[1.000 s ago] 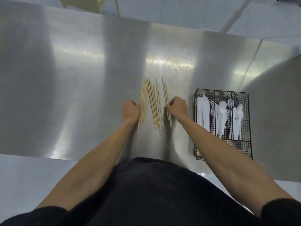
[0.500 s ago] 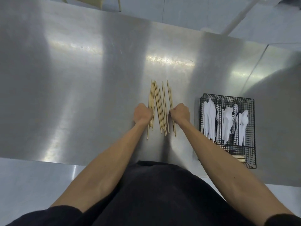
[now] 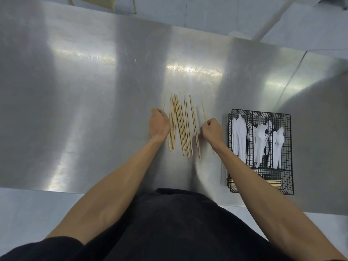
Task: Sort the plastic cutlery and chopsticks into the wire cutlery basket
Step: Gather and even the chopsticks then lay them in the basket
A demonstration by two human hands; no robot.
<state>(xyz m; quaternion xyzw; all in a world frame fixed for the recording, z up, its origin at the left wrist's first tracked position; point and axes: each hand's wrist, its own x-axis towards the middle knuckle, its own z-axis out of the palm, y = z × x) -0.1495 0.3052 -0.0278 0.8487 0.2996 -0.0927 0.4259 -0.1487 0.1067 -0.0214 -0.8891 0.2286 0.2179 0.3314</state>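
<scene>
Several wooden chopsticks (image 3: 181, 127) lie side by side on the steel table, pointing away from me. My left hand (image 3: 159, 123) rests at the left side of the pile, closed on one chopstick whose tip sticks out beyond the fingers. My right hand (image 3: 212, 129) is right of the pile, pinching a single chopstick (image 3: 204, 112) that tilts up off the table. The black wire cutlery basket (image 3: 288, 147) stands further right. Its upper compartments hold white plastic knives (image 3: 239, 136), forks (image 3: 260, 140) and spoons (image 3: 278, 144); its front compartment holds chopsticks (image 3: 273, 182).
The steel table (image 3: 84, 100) stretches wide to the left and behind the pile. Its near edge runs just in front of my body. A seam crosses the table surface at the far right (image 3: 293, 72). Pale chair legs (image 3: 134, 6) show beyond the far edge.
Both hands moved apart from the pile's sides. The right hand has lifted one chopstick away to the right, and the left hand has separated one at the left.
</scene>
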